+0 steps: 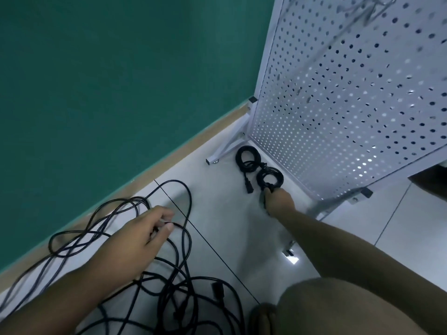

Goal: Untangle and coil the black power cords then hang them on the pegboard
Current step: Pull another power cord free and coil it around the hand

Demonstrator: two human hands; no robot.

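The person is crouching on the floor (229, 226), beside the pegboard (350, 105). Two cords are lying rolled up right at the foot of the board. They are probably parked there so they are close by when it is time to hang them.

The right hand (278, 198) is reaching out to the near coil (269, 177) and gripping its edge with curled fingers. The far coil (248, 157) is lying just behind it, touching it, with a plug sticking out to the side.

The rest of the cords are sitting in a big messy tangle (183, 293) by the green wall (96, 81). The left hand (142, 234) is pinching one strand of it between thumb and finger. I think it is looking for a loose bit to pull free.

Nothing is hanging yet. Some thin hooks (370, 10) are showing up high on the board, but they are too blurry to tell much. Most of the job is waiting to be done.
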